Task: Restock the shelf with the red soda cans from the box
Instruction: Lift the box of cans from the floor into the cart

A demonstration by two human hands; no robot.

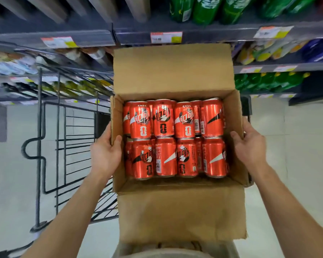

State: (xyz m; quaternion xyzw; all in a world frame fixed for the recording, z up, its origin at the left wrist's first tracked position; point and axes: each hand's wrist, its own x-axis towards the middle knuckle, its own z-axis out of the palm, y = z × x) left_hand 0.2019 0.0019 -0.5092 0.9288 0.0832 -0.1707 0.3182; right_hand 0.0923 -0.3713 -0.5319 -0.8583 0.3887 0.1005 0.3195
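An open cardboard box (175, 211) fills the middle of the head view, its flaps folded outward. Several red soda cans (175, 138) lie on their sides inside it in two rows. My left hand (105, 153) grips the box's left wall, with the thumb hooked over the rim. My right hand (250, 144) grips the right wall, thumb inside the edge. The box is held up in front of the dark store shelves (93, 37), just below the shelf edge with price tags.
A black wire shopping cart (63, 146) stands to the left of the box. Green bottles (222, 10) fill the upper right shelf, more green bottles (265, 81) a lower one. Packaged goods (268, 51) sit at right. Pale tiled floor (296, 146) lies to both sides.
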